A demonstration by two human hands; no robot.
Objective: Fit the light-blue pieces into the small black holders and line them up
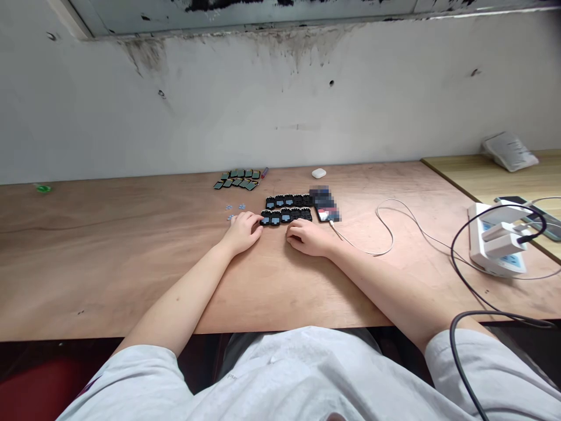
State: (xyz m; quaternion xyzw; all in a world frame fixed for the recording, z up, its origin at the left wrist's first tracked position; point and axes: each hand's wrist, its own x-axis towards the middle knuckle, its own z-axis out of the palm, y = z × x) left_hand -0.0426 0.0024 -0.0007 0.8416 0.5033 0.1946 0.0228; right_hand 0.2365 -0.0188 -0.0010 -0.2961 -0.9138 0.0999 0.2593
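Two rows of small black parts (287, 209) with blue-grey centres lie on the wooden table (131, 263). My left hand (243, 230) rests on the table with its fingertips touching the left end of the near row; the fingers are curled together. My right hand (307, 237) lies just in front of the near row, fingers loosely curled, with nothing visible in it. A few tiny pale pieces (234, 209) sit just left of my left hand.
A cluster of dark green-grey chips (239, 179) lies farther back, beside a red-tipped pen (265, 172). A phone (325, 204) on a white cable (385, 234) sits right of the rows. A white earbud case (318, 173), a power strip (495, 240) and black cords are on the right.
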